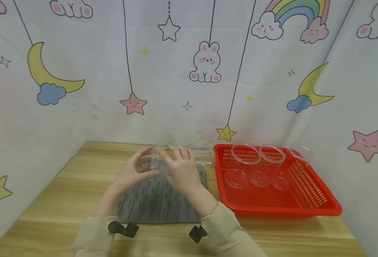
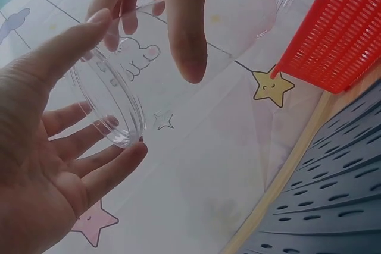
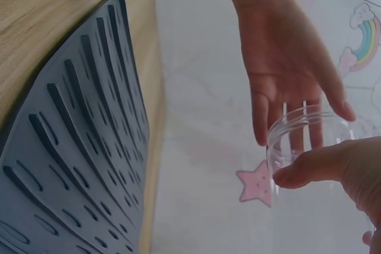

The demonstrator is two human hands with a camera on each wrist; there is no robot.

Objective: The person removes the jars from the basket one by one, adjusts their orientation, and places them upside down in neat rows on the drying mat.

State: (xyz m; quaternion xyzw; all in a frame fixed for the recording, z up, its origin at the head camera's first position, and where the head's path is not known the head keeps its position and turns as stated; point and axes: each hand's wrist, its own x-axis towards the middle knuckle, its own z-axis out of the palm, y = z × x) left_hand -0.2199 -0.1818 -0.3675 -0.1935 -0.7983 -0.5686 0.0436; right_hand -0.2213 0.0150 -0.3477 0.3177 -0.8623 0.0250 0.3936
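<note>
Jar [image 2: 155,87], see-through and lying on its side, is over the back of the grey mat [image 1: 163,196]. The left hand [image 1: 132,173] curls round one end of it, and the right hand [image 1: 184,171] grips it farther along. Just right of the mat is a red basket [image 1: 280,213] with three more clear jars [image 1: 266,167] in it. I think a soft hold is best, so the sides don't squash, with both hands level and the far end kept from bumping the basket
</note>
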